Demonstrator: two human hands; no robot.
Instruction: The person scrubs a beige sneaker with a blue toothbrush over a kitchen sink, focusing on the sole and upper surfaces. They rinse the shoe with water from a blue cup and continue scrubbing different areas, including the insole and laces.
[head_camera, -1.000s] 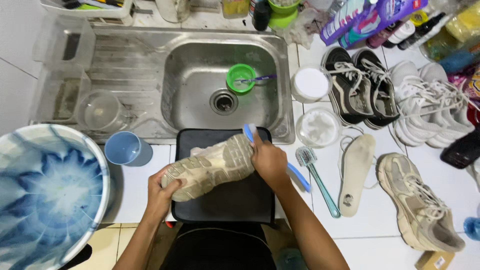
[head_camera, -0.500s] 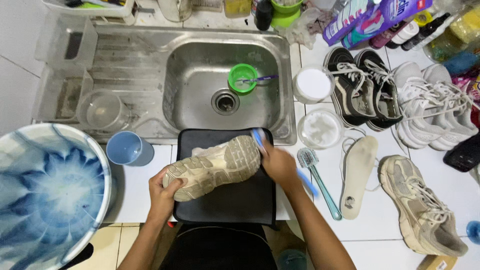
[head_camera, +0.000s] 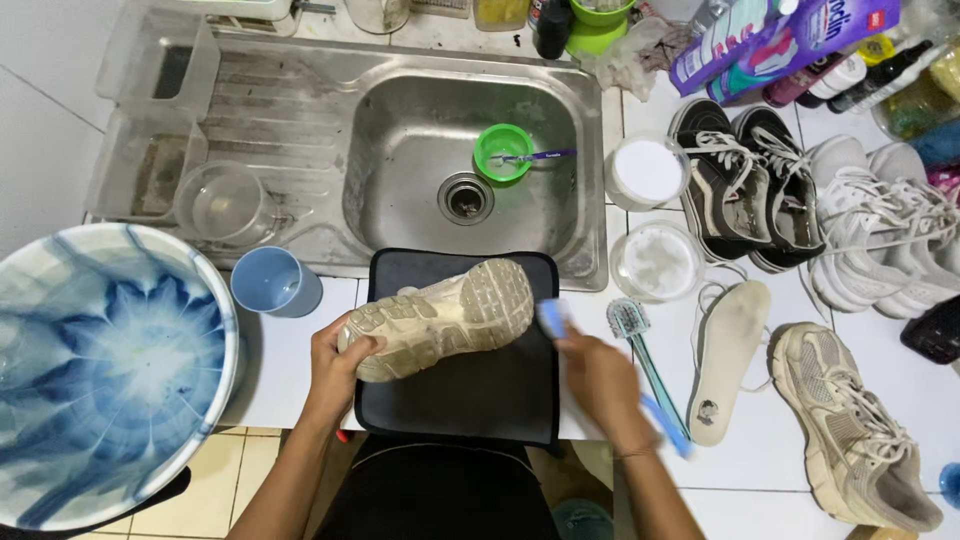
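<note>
White tiled surface (head_camera: 300, 350) around a steel sink (head_camera: 590, 200), seen from above; tan floor tiles at 6 o'clock.

- Black mat (head_camera: 470, 390) on the surface edge, just below the sink. Beige sneaker (head_camera: 440, 320) lying on it sole-up, toe toward 2 o'clock.
- Left hand (head_camera: 335, 365) clamped on the sneaker's heel end at 9 o'clock of the mat, fingers wrapped over the sole.
- Right hand (head_camera: 600, 375) blurred with motion at 3 o'clock of the mat, closed on a blue brush (head_camera: 552, 318); brush head just beside the sneaker's toe, contact not clear.
- Hands apart, one at each end of the shoe.

Progress, judged: mid-job. Sole looks grey and grubby, no foam or water visible on it. Matching beige sneaker (head_camera: 850, 430) at 4 o'clock lies upright and looks dirty. White insole (head_camera: 725, 355) lies loose beside it. Black pair (head_camera: 745, 185) and white pair (head_camera: 880, 225) lined up at 2 o'clock, apparently waiting. Most of the pile looks undone.

Rest of the surface:
- Second long-handled brush (head_camera: 640, 345), teal, between mat and insole.
- Two round white tubs (head_camera: 648, 172) at 1–2 o'clock by the sink rim, powder or paste inside.
- Green cup (head_camera: 502, 152) with a purple toothbrush in the basin near the drain.
- Clear glass bowl (head_camera: 220, 203) on the drainboard, blue cup (head_camera: 268, 282) below it.
- Big blue-and-white basin (head_camera: 100, 370) at 9 o'clock.
- Bottles and pouches crowded at 1 o'clock.
</note>
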